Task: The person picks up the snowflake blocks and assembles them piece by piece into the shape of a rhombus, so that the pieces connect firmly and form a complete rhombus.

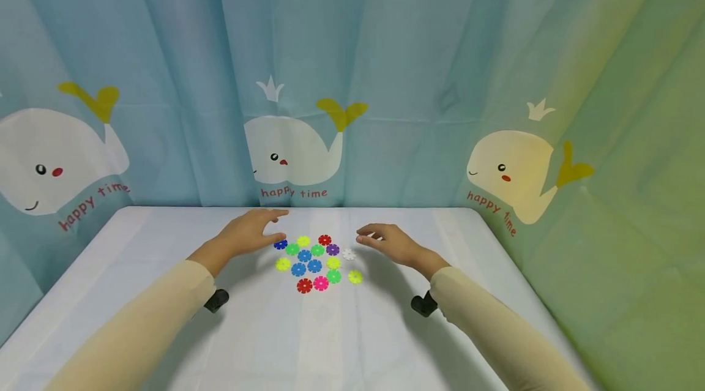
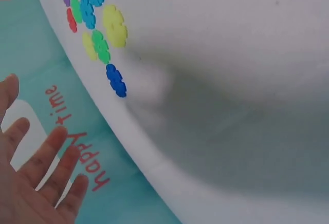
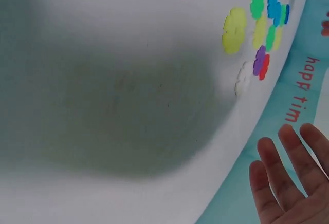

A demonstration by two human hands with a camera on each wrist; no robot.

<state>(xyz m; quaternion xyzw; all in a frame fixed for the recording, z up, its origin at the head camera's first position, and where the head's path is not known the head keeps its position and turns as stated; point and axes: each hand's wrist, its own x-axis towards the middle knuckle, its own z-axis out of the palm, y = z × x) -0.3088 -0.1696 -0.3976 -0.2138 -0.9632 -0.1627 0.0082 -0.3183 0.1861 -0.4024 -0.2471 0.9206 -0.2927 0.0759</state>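
Discs (image 1: pixel 314 263) on tbl (image 1: pixel 325 336); curtain (image 1: pixel 407 73) bhd

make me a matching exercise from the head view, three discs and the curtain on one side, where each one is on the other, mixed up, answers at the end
Things
1. white disc
2. curtain
3. pink disc
4. dark blue disc

Places
a. the disc nearest the left hand
b. behind the table
c. the disc nearest the right hand
d. between a red disc and a green disc

Pairs: 1-c, 2-b, 3-d, 4-a
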